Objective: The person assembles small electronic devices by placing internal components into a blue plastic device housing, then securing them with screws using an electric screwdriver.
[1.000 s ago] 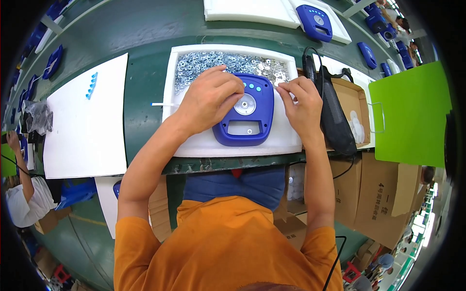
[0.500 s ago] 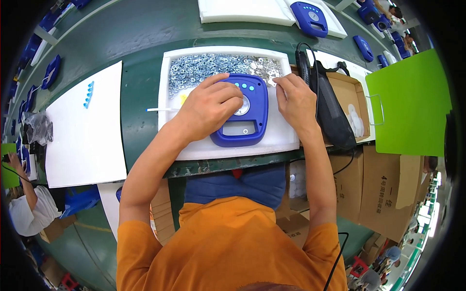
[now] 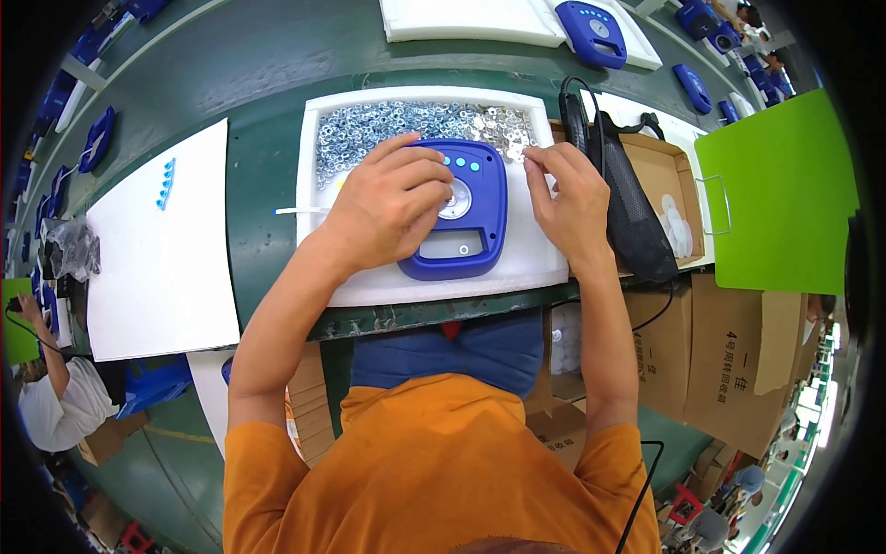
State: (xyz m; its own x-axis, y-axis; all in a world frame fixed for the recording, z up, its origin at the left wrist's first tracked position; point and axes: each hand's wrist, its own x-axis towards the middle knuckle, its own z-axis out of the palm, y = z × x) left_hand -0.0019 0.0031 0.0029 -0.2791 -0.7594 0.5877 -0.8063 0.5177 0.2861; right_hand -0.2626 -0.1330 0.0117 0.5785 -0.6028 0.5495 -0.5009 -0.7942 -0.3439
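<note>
A blue plastic panel (image 3: 482, 217) with a round pale dial, several light-blue buttons and a handle cutout lies in a white foam tray (image 3: 540, 268). My left hand (image 3: 392, 205) rests over the panel's left side, its fingers bent together at the dial; what they hold, if anything, is hidden. To the right of the panel, my right hand (image 3: 574, 198) pinches thumb and forefinger together beside silvery washers (image 3: 503, 127); anything between the tips is too small to name. Bluish metal nuts or washers (image 3: 392, 120) fill the tray's back. One small ring (image 3: 464, 250) shows through the cutout.
Right of the tray are a black corded tool (image 3: 632, 208), a cardboard box (image 3: 678, 185) with whitish pieces and a green board (image 3: 775, 198). A white board (image 3: 171, 268) with small blue parts lies left. Another blue panel (image 3: 591, 35) sits behind. Large cartons (image 3: 729, 360) stand lower right.
My left hand has shifted slightly left, uncovering more of the dial. My right hand has turned a little, its thumb and forefinger still together near the washers.
</note>
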